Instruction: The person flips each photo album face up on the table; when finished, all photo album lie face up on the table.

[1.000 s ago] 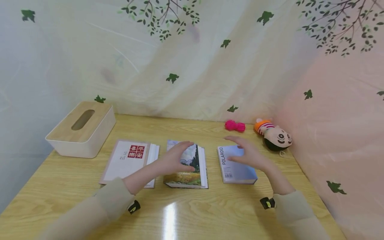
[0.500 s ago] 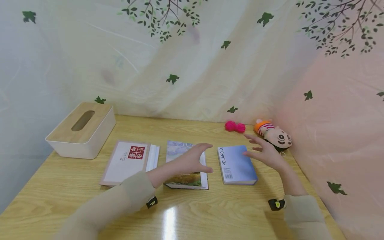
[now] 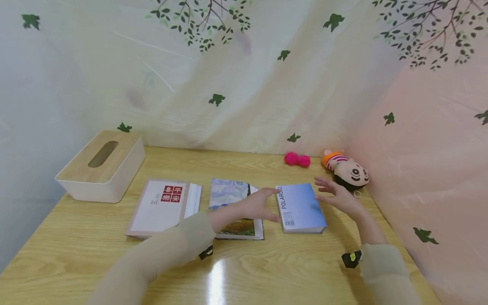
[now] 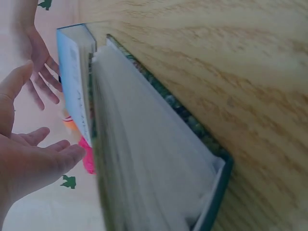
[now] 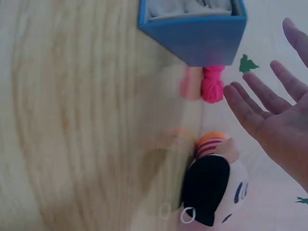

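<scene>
In the head view a blue book marked POLAROID (image 3: 303, 209) lies flat on the wooden table. My left hand (image 3: 253, 207) reaches over a landscape-covered book (image 3: 228, 192), thumb and fingers spread, fingertips by the blue book's left edge. The left wrist view shows that landscape book's thick page block (image 4: 139, 139) beneath the hand, with nothing between the fingers. Beside the blue book's right edge is my right hand (image 3: 340, 200), fingers spread and holding nothing. A white book (image 3: 158, 207) with red squares lies at left, partly hidden by my left sleeve.
A white tissue box (image 3: 101, 169) with a wooden lid stands at the back left. Toward the back right lie a pink yarn-like bundle (image 3: 297, 159) and a doll (image 3: 347, 171) in a striped top. A printed curtain (image 3: 244, 114) hangs behind the table.
My left hand has moved right, from over the landscape book toward the blue book. My right hand has shifted right, from over the blue book to its right edge. The books stay put.
</scene>
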